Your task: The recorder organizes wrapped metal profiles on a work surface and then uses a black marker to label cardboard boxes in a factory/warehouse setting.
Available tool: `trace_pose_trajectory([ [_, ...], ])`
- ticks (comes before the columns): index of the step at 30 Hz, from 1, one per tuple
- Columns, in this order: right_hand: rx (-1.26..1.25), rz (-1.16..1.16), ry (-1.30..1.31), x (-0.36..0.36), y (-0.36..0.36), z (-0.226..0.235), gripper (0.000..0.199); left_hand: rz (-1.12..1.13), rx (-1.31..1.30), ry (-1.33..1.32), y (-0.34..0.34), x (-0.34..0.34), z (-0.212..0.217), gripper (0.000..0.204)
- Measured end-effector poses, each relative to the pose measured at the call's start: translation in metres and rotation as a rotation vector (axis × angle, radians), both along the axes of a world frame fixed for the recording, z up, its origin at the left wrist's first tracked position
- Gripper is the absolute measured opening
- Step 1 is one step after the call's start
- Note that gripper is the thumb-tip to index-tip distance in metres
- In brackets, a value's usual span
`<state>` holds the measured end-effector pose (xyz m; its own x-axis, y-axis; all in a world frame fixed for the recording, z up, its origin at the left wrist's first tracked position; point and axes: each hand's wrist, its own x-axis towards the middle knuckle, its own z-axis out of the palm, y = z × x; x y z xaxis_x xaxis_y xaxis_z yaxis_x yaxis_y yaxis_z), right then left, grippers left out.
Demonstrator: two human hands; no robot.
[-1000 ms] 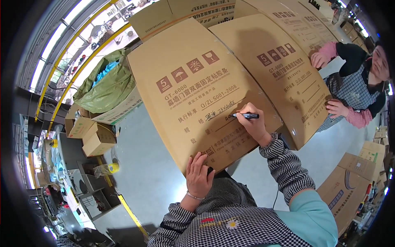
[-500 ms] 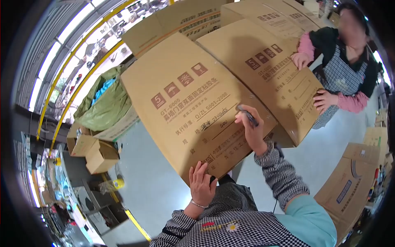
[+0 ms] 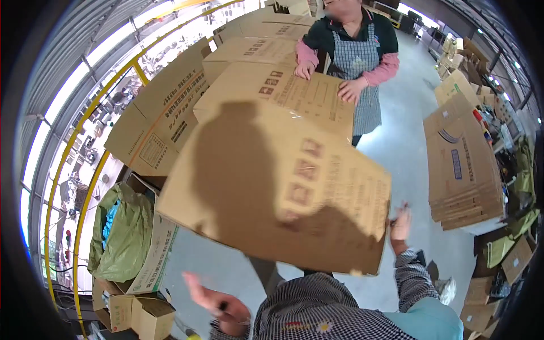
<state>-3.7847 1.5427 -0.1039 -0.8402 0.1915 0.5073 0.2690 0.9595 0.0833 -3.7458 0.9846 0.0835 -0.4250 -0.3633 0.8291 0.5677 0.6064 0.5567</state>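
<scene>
Your right hand (image 3: 400,225) is up at the right edge of the big flattened carton (image 3: 283,187), fingers spread and loose beside the cardboard; whether it grips that edge or only touches it I cannot tell, since motion blurs it. A dark marker (image 3: 392,223) seems to sit against that hand, though it is too small to be sure. Your left hand (image 3: 218,306) hangs low, below the carton's near edge and apart from it, palm partly open with the fingers curled; something small and dark shows in it, too blurred to name.

The carton lies tilted just above both hands, filling the space between them, its printed face up and a broad shadow across its left half (your own checked sleeves (image 3: 411,277) rise toward it from below).

Beyond the carton, further from your hands, another person (image 3: 354,51) in a checked apron rests both hands on a second flat carton (image 3: 289,90), with more flat cartons stacked behind and to its left. Left of your left hand sits an open box holding a green bag (image 3: 122,232), and smaller open boxes (image 3: 141,314) lie just beside that hand. Well to the right of your right hand, a pile of folded cartons (image 3: 462,170) stands on the grey floor (image 3: 402,147).
</scene>
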Motion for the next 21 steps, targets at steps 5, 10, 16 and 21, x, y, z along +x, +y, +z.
trace_pose_trajectory([
  [5,-1.439,0.193,0.904,0.221,0.106,0.115,0.030,0.210,0.262,-0.387,-0.083,0.006,-0.001,0.031],
  [10,-0.607,0.354,0.736,0.163,-0.124,0.296,0.040,-0.027,0.339,-0.672,-0.067,0.016,-0.087,0.027],
  [16,-1.008,0.458,-0.184,0.067,-0.207,0.064,0.047,-0.183,0.251,-0.871,-0.029,0.077,-0.109,0.026],
  [21,-0.626,0.331,-0.484,0.069,-0.231,-0.188,0.057,-0.033,0.193,-1.058,-0.062,0.121,-0.115,0.025],
])
